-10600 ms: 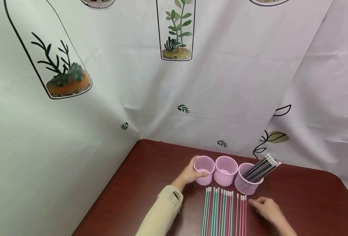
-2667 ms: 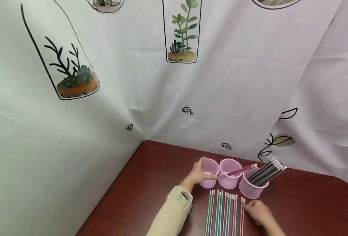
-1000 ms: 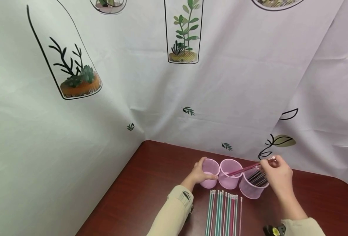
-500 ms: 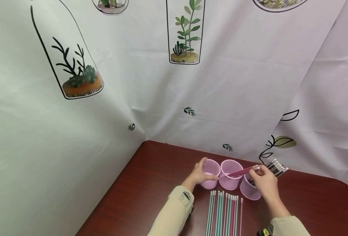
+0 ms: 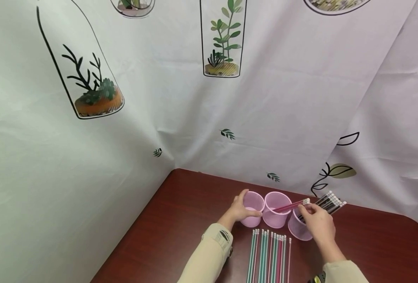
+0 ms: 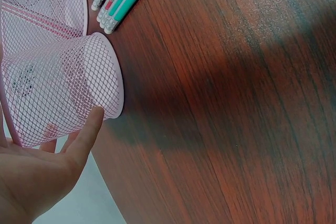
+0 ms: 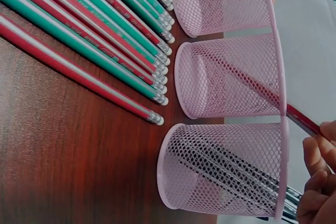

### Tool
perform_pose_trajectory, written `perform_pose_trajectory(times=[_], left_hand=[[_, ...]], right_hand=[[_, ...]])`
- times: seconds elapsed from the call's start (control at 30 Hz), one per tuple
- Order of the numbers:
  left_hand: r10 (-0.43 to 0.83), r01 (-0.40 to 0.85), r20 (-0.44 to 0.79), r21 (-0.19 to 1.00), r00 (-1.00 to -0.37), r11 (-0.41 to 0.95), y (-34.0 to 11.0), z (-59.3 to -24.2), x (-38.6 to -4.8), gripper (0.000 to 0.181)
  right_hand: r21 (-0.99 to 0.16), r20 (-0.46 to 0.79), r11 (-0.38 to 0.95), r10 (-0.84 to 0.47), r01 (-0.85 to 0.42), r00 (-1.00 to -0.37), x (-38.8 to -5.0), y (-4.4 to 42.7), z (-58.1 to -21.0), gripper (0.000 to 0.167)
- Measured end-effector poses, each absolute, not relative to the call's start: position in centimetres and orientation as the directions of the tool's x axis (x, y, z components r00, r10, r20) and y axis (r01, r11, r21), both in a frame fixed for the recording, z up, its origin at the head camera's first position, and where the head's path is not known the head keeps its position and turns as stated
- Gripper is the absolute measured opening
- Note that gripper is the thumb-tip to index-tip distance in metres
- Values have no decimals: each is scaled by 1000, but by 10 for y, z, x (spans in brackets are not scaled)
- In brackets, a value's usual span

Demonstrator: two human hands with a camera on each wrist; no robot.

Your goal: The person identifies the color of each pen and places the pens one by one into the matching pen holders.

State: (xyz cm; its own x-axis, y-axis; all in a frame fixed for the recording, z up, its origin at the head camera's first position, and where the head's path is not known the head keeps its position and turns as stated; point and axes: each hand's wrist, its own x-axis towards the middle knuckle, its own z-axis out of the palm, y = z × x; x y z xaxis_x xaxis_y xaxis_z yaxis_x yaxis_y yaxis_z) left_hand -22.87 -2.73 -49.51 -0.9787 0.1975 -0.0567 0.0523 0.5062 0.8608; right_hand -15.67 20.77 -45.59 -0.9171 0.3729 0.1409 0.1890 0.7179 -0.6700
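Observation:
My left hand (image 5: 240,208) holds the left pink mesh pencil cup (image 5: 253,221), thumb across the near side and fingers at the far side; this cup contains no pencils. Red pencils (image 5: 287,206) lean in the middle cup (image 5: 274,221), their white eraser ends toward the right. At those upper ends my right hand (image 5: 319,224) pinches a red pencil (image 7: 302,119) between thumb and fingers, above the right cup (image 7: 220,171). Black pencils (image 5: 330,201) stand slanted in that right cup, partly covered by my right hand.
Green and red pencils (image 5: 267,255) lie in a row on the brown table (image 5: 180,220), erasers toward the cups. One red pencil (image 7: 79,74) lies slightly apart at the row's right end. A white printed cloth (image 5: 283,118) hangs behind the table.
Red pencils have gone from the row's right side into the middle cup. My right hand rose from the row, carried a pencil over, and shifted slightly down along the pencils. The left hand kept its hold.

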Motion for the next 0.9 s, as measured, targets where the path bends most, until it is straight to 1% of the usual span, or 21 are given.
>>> perform_pose_trajectory(times=[0.13,0.23,0.33,0.4,0.47,0.53,0.67,0.77,0.9], left_hand=[[196,50,-59,860,-979,507,-27,-496,-229,98],[194,50,-57,861,-979,506,-27,-496,-229,98],[192,49,-57,861,-980,506,-27,-495,-229,99],[193,49,-57,863,-980,503,-27,-493,-229,99],[192,48,-58,862,-980,504,-27,-491,-229,99],[190,49,-55,863,-980,503,-27,-490,-229,99],[187,48,-55,862,-981,505,-28,-491,-229,99],[189,48,-56,863,-980,503,-27,-493,-229,99],[191,52,-52,866,-980,498,-27,-495,-229,98]], right_hand=[[-683,152,701,409,204,-900,-154,207,-459,39],[-695,192,695,428,186,-883,-147,203,-462,34],[-680,229,721,380,132,-896,-136,198,-467,24],[-652,221,752,310,97,-925,-128,195,-473,20],[-618,169,782,237,85,-957,-123,195,-482,20],[-588,90,804,175,89,-980,-119,195,-494,23],[-565,-79,813,113,138,-990,-115,196,-516,34],[-560,-128,813,107,161,-986,-114,197,-527,37],[-556,-134,815,104,162,-986,-114,198,-533,35]])
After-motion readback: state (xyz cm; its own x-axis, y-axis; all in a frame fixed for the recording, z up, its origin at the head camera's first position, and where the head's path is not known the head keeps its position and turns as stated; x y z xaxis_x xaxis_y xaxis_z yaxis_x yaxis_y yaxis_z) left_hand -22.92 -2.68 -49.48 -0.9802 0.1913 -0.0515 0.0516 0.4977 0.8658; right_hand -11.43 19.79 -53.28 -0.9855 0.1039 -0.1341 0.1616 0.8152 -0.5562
